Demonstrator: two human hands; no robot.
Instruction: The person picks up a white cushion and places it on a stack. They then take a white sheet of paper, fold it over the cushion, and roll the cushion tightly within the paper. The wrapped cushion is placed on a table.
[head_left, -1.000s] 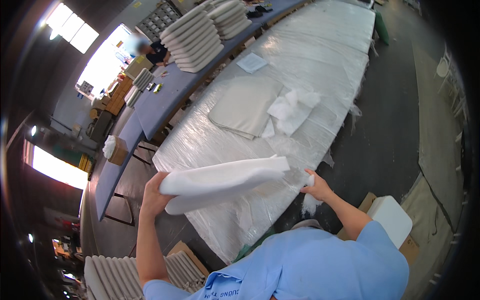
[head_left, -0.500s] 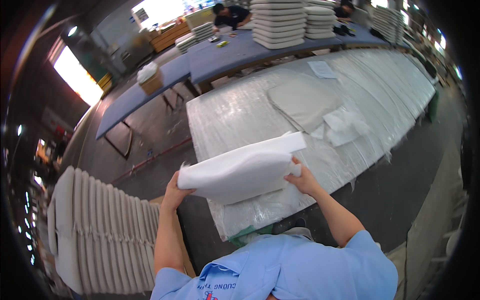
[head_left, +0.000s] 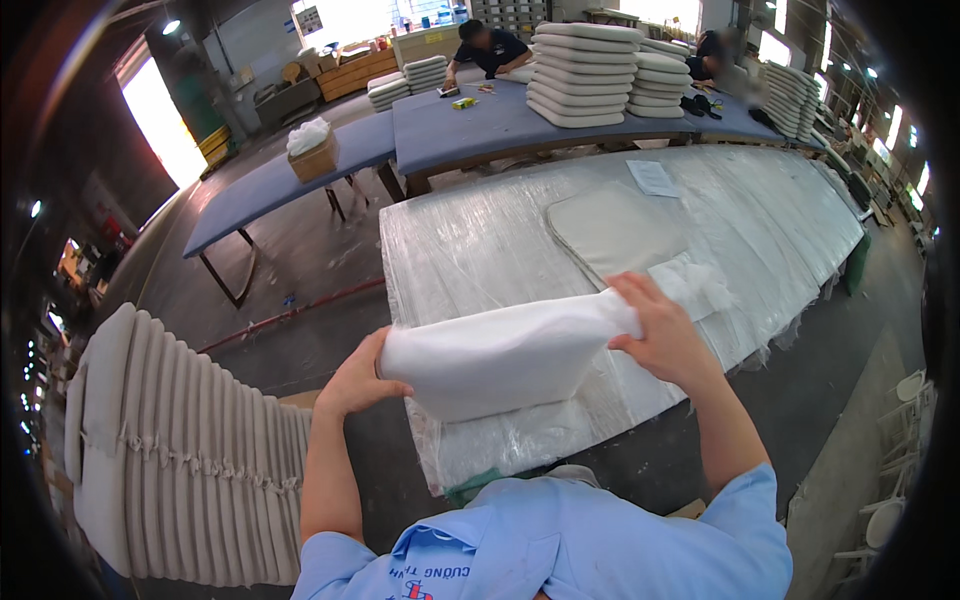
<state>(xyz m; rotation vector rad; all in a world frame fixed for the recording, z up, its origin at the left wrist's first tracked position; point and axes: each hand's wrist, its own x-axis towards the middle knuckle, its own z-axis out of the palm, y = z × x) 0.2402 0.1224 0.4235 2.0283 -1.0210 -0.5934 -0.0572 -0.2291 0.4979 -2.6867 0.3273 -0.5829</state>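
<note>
A bundle of folded white wadding is held upright over the near part of a plastic-wrapped work surface. Its left end is gripped by my left hand, the thumb on the near face. My right hand curls round the right end, fingers over the top corner and thumb lower down. Whatever may lie inside the folds is hidden. Beyond the bundle lies a flat, pale, rounded panel, with a loose white wadding scrap beside my right hand.
A long row of pale cushions stands at my left. Past the work surface are blue-topped tables with cushion stacks and a cardboard box. Two people work there. A paper sheet lies on the plastic. White chairs are at right.
My right hand has shifted up from the bundle's lower right side to its top right corner. The strip that stuck out at the right is folded in, and the bundle looks more compact.
</note>
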